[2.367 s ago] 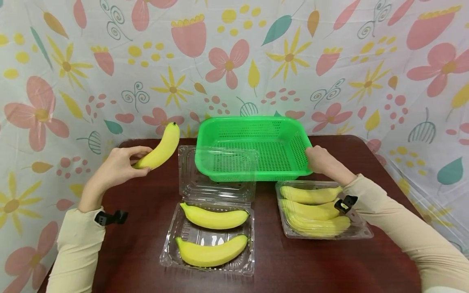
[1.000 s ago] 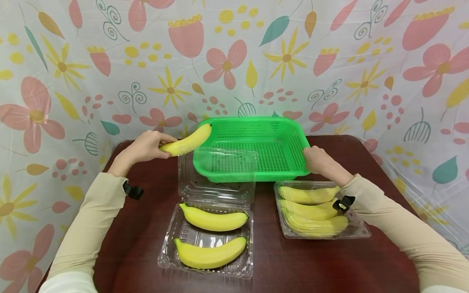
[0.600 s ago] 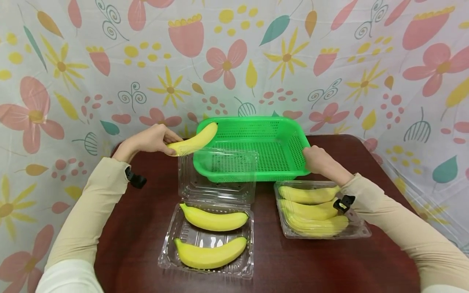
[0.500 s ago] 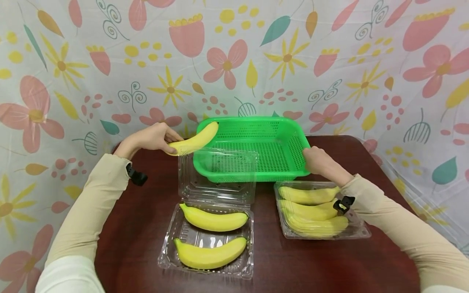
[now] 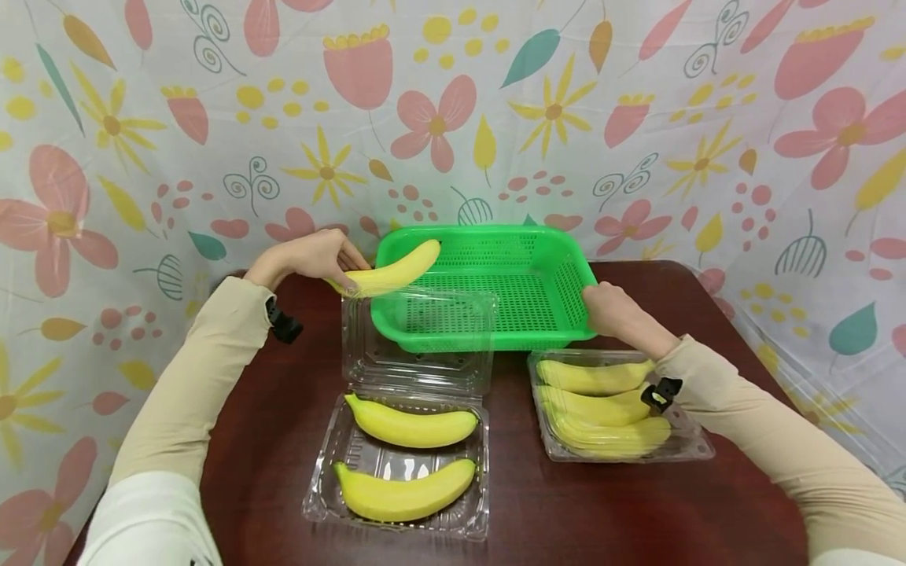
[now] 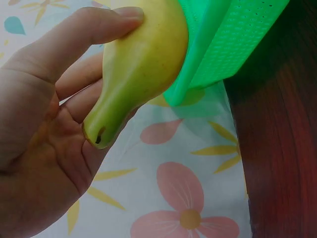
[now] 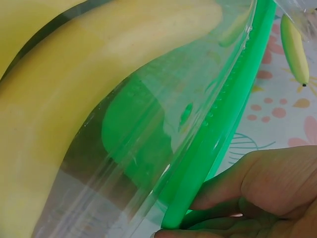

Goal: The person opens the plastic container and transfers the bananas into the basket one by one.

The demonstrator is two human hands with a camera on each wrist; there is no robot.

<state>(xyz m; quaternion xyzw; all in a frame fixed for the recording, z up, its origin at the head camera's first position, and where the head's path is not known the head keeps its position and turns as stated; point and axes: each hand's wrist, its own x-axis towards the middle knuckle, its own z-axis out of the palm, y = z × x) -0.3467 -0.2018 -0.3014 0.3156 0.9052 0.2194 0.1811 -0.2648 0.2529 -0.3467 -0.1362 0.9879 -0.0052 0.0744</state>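
Floral cloth (image 5: 439, 130) is backing a counter (image 5: 566, 511) where left fingers (image 6: 91, 25) are holding a banana (image 5: 399, 271) at the left end of a basket (image 5: 545, 336), right fingers (image 7: 218, 191) gripping its right, gentle lowering seeming best.

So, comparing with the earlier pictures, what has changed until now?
The left grip carried the curved yellow banana rightward and tilted it flatter; in the head view its tip now appears over the green perforated plastic basket. Nothing was taken or released. The right grip kept holding the basket's right side; both clear plastic boxes stayed in place.
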